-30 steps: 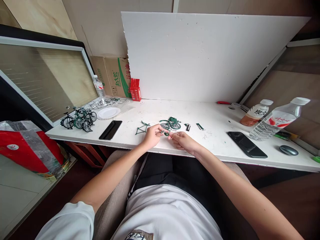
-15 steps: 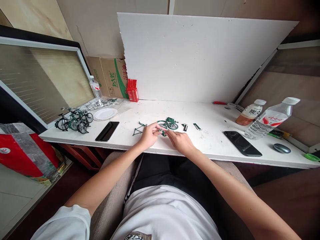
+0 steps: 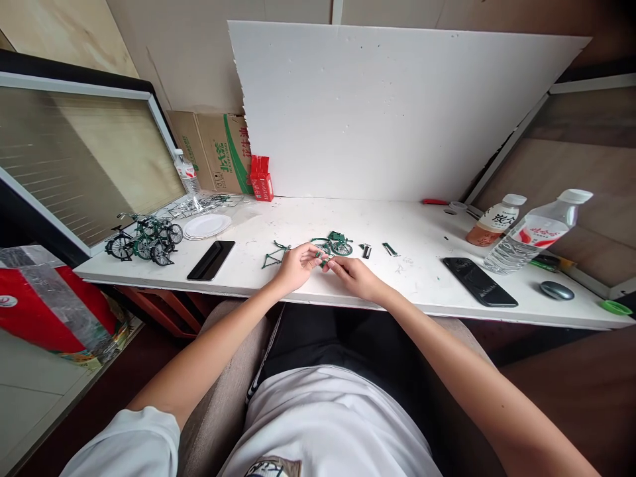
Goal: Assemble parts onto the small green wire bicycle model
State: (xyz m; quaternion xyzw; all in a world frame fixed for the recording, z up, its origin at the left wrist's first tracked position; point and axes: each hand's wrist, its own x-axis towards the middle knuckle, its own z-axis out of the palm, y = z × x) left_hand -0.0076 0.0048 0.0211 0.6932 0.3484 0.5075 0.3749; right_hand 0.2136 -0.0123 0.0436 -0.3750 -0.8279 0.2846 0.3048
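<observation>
My left hand (image 3: 297,266) and my right hand (image 3: 356,277) meet above the table's front edge, fingertips pinched around a small green model part (image 3: 324,261). Fingers cover most of that part, so its exact shape is hidden. Just beyond the hands lie green and black model bicycle wheels with a rear rack (image 3: 340,244). A thin green bicycle frame (image 3: 274,256) rests beside my left hand. Right of the wheels are a small black-and-green piece (image 3: 366,251) and a narrow green piece (image 3: 390,249).
Assembled model bicycles (image 3: 144,240), white plates (image 3: 207,226) and a phone (image 3: 211,260) are on the left. Another phone (image 3: 479,283), a mouse (image 3: 557,290), a tea bottle (image 3: 495,220) and a water bottle (image 3: 539,232) stand or lie right. A white board (image 3: 397,112) leans behind.
The fingers of both hands have shifted slightly around the small green part, with the right fingertips now drawn more closely together. The whole view has moved a little.
</observation>
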